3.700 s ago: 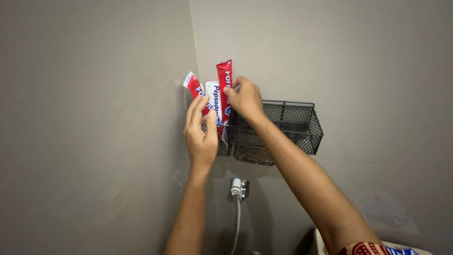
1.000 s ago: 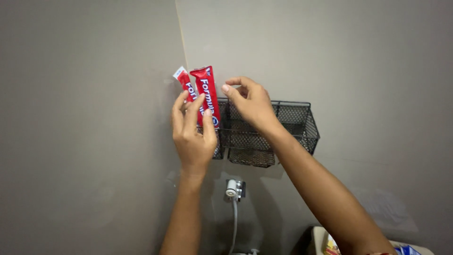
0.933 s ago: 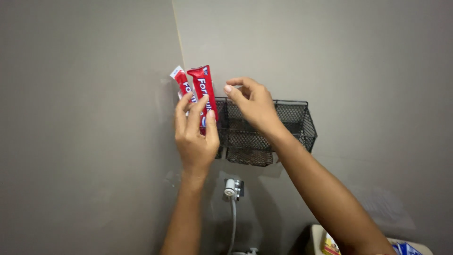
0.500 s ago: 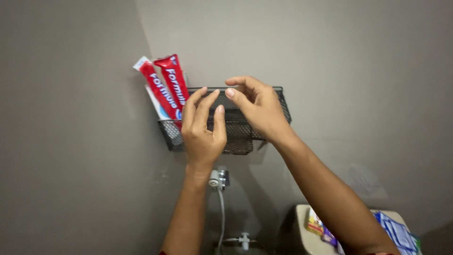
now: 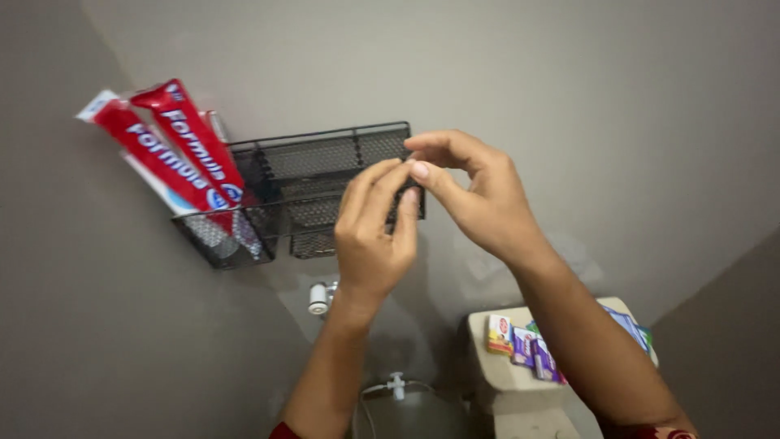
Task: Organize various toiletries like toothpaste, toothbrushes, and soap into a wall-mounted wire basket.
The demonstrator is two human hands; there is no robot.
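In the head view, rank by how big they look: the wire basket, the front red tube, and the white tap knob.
1. Wire basket, clearly the largest.
2. Front red tube, long but narrow; its lower end sits inside the basket.
3. White tap knob, by far the smallest.

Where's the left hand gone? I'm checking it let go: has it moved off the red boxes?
Yes. The left hand has shifted right along the wire basket, away from the red boxes.

Plain grey walls [image 5: 569, 73]; dim corner
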